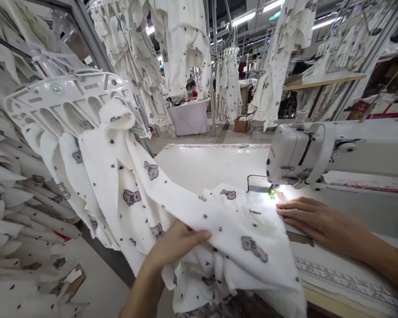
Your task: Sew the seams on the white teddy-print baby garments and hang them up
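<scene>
Bear-print cotton garment | white, rumpled | left hand gripping fold | right hand flat on edge

White cloth: matt, soft. Upper-left hanger frame: smooth plastic. Sewing machine head, right: smooth painted metal.

The left hand sits low in the middle of the view, turned on its side, with the thumb stretched out along the top and the other fingers curled closed, mostly hidden. The bare left forearm rises from the bottom edge. Off to the right, the right hand lies flat and palm down, its fingers extended close together and pointing left. The bare right forearm reaches in from the right edge, slanting up toward a straight wrist.
</scene>
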The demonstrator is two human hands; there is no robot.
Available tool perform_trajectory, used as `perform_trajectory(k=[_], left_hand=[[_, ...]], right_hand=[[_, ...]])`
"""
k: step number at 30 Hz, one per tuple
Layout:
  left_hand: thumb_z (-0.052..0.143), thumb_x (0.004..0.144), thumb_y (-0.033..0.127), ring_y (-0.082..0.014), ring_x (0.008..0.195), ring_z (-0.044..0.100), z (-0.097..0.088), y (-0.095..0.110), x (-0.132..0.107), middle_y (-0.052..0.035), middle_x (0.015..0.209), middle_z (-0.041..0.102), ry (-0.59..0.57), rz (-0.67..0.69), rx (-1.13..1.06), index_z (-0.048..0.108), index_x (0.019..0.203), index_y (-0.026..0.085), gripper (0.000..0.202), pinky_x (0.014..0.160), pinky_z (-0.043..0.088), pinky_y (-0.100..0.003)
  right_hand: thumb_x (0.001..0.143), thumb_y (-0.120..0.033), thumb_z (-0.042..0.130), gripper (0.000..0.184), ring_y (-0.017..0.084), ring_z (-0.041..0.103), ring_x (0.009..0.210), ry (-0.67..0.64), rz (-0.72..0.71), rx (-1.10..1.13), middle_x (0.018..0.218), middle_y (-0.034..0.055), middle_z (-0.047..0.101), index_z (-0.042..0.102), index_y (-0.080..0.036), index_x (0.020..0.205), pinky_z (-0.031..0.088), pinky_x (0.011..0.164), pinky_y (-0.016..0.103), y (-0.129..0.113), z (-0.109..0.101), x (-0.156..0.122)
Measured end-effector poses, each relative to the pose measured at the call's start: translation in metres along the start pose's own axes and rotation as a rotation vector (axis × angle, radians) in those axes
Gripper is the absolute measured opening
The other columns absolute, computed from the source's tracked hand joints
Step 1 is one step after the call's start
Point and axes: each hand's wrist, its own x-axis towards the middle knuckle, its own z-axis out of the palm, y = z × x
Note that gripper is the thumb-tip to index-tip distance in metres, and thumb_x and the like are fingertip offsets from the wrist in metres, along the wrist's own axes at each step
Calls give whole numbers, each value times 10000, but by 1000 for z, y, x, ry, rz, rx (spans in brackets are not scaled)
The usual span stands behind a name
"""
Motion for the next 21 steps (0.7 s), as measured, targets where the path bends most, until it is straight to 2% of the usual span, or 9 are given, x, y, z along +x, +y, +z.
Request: perform_trajectory(k=[4, 6, 7, 10, 12, 16, 17, 19, 21], left_hand=[[730, 794, 454, -299, 1071, 645, -41, -25, -29, -90, 1053, 740, 305, -71, -27, 723, 975, 184, 325, 973, 496, -418], [739, 771, 491, -293, 936, 662, -50, -35, -40, -84, 882, 737, 438, -120, 6, 714, 833, 179, 320, 856, 530, -386], [742, 765, 501, -281, 885, 659, -51, -39, -44, -77, 824, 723, 462, -136, 9, 702, 792, 178, 327, 808, 532, -365], [724, 792, 495, -238, 838, 649, -40, -36, -46, -63, 799, 707, 387, -106, -141, 697, 820, 173, 324, 764, 520, -314], [726, 800, 483, -197, 775, 649, -29, -24, -40, -51, 787, 710, 329, -44, -318, 698, 817, 174, 311, 719, 518, -274], [785, 770, 391, -103, 588, 607, -8, 16, -18, 14, 620, 657, 227, 158, -533, 671, 676, 175, 262, 598, 499, -187], [786, 775, 368, -102, 602, 623, -3, 28, -11, 20, 616, 657, 190, 216, -549, 675, 680, 177, 240, 619, 514, -185], [782, 784, 344, -139, 748, 691, 7, 51, 4, 11, 711, 707, 129, 325, -552, 703, 763, 185, 179, 729, 557, -216], [781, 785, 324, -194, 985, 698, 15, 75, 18, 1, 879, 743, 121, 441, -536, 712, 899, 197, 184, 861, 565, -265]], right_hand=[[1010, -327, 413, 351, 230, 562, 1200, 8, -13, -36, 1259, 123, 644, 706, -251, 1187, 448, 1018, 406, 1, 0, 0], [989, -313, 452, 328, 241, 574, 1182, 5, -26, -39, 1247, 111, 654, 697, -264, 1201, 459, 1010, 415, 4, 0, 1], [976, -310, 472, 321, 250, 583, 1168, 12, -32, -34, 1234, 108, 662, 697, -268, 1201, 462, 1005, 424, 5, -1, 2], [950, -315, 506, 303, 268, 606, 1127, 62, -20, 20, 1189, 103, 685, 715, -277, 1165, 467, 995, 445, 2, -5, 6], [949, -357, 512, 304, 278, 601, 1138, 59, 38, 112, 1195, 108, 680, 717, -278, 1159, 468, 999, 450, -13, -9, 9], [901, -542, 563, 474, 329, 526, 1241, -105, 226, 442, 1343, 118, 583, 625, -278, 1290, 517, 941, 459, -78, -19, 18], [865, -575, 599, 550, 333, 564, 1186, -160, 237, 491, 1354, 120, 570, 588, -280, 1330, 528, 920, 464, -98, -20, 22], [788, -597, 685, 684, 299, 628, 1023, -183, 241, 538, 1221, 124, 639, 548, -259, 1367, 544, 866, 424, -136, -18, 30], [777, -567, 711, 645, 237, 638, 852, -235, 198, 646, 1033, 76, 692, 575, -240, 1316, 555, 742, 341, -164, -11, 39]])
